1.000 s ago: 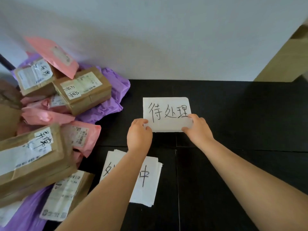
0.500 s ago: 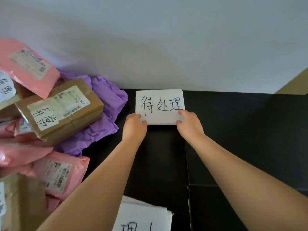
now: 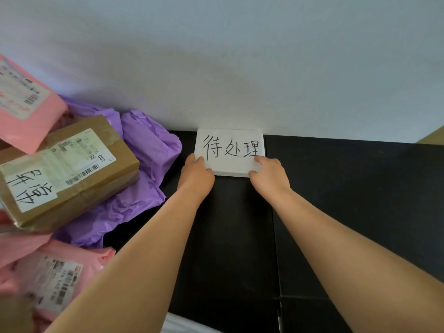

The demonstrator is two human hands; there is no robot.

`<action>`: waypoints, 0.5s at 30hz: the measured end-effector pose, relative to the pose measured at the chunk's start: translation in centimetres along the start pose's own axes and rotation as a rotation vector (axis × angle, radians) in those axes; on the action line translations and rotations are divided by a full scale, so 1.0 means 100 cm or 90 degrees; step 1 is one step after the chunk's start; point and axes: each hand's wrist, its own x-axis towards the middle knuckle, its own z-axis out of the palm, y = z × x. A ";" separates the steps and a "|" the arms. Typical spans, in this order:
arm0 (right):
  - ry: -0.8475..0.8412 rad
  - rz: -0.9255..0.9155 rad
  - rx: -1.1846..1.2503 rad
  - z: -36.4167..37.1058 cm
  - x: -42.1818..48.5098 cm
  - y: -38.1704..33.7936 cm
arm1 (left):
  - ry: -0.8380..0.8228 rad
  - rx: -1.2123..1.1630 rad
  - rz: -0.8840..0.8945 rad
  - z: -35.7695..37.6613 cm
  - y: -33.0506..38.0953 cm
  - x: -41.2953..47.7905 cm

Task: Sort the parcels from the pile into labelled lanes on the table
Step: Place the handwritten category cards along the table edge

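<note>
Two-handed, pinched the label card (image 3: pixel 230 150) by its near corners with left hand (image 3: pixel 195 176) and right hand (image 3: pixel 270 175), against the wall (image 3: pixel 216 68) on the counter (image 3: pixel 348 193), right of the piled parcels (image 3: pixel 72 169). Best squared and pressed flat before release.

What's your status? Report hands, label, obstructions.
Left hand and right hand pinch the label card by its near corners. Its far edge meets the wall, on the black table. Parcel pile to its left, not touching.

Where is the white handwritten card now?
The card sits centre of the head view, on the black table against the wall, right of the purple bags; the left hand and right hand hold its near corners.
</note>
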 end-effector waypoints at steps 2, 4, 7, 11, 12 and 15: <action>-0.005 -0.007 0.010 -0.002 0.000 0.000 | 0.002 -0.003 0.000 0.000 0.000 -0.002; -0.003 -0.005 0.025 -0.005 -0.004 0.000 | 0.006 -0.013 -0.001 -0.002 0.000 -0.008; 0.014 0.005 0.049 -0.013 -0.015 0.000 | 0.028 -0.023 0.004 -0.005 -0.001 -0.022; 0.040 -0.016 0.059 -0.027 -0.045 -0.002 | 0.051 -0.036 -0.007 -0.011 0.005 -0.056; 0.047 -0.027 0.063 -0.030 -0.054 -0.002 | 0.053 -0.036 -0.003 -0.012 0.006 -0.067; 0.044 -0.041 0.057 -0.038 -0.086 0.000 | 0.052 -0.027 0.032 -0.016 0.010 -0.105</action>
